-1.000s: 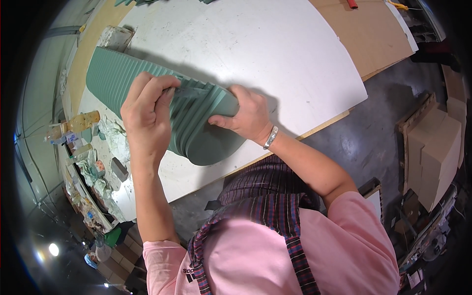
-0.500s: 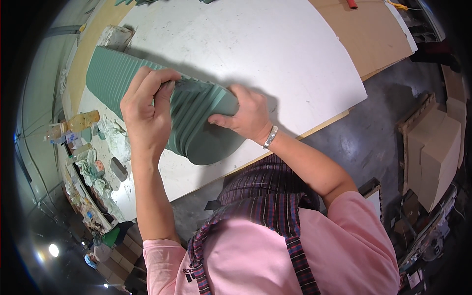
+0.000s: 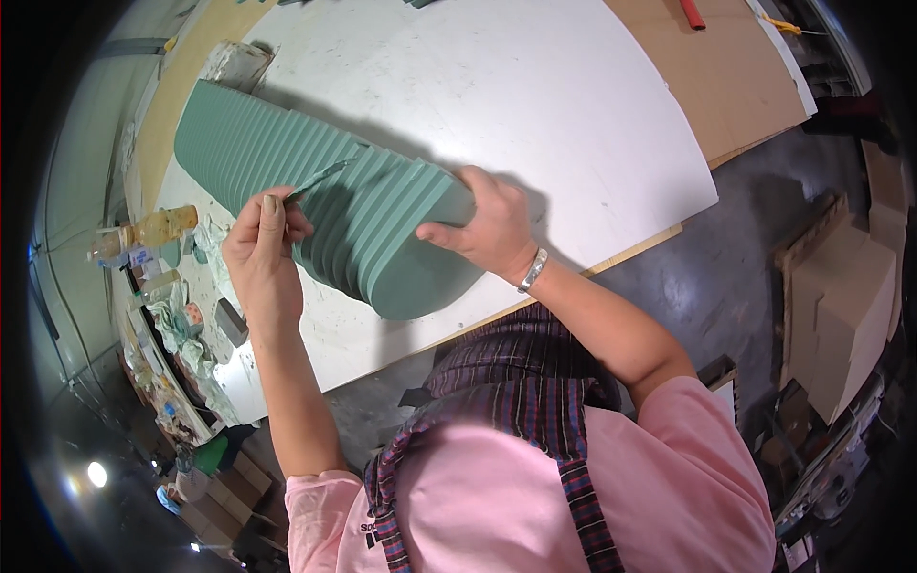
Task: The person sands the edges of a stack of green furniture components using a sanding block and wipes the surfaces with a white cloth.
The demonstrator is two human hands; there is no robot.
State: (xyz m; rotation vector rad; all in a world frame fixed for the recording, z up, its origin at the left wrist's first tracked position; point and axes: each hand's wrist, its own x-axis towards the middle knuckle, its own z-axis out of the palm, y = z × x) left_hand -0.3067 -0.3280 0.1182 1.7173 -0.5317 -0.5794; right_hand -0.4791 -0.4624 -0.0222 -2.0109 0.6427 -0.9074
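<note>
A long row of green rounded slabs (image 3: 253,138), standing on edge and pressed together, lies slantwise on the white tabletop. What they are made of I cannot tell. Over the row's middle, my left hand (image 3: 266,253) pinches a thin, ragged green strip (image 3: 325,174) between thumb and fingers. The strip's other end reaches the slabs' upper edges. My right hand (image 3: 499,224) grips the right-hand end of the row, its thumb on the flat face of the end slab and its fingers around the far edge.
A whitish block (image 3: 236,65) sits behind the row's far left end. Along the left edge are a bottle of yellowish liquid (image 3: 170,226), a dark block (image 3: 231,323) and crumpled cloths. A red tool handle (image 3: 692,13) lies on brown board at the far right. Cardboard boxes (image 3: 831,315) stand right.
My left hand has moved toward me and slightly left, drawing the green strip out from the slabs' top edges. My right hand keeps its grip, shifted slightly right with the row.
</note>
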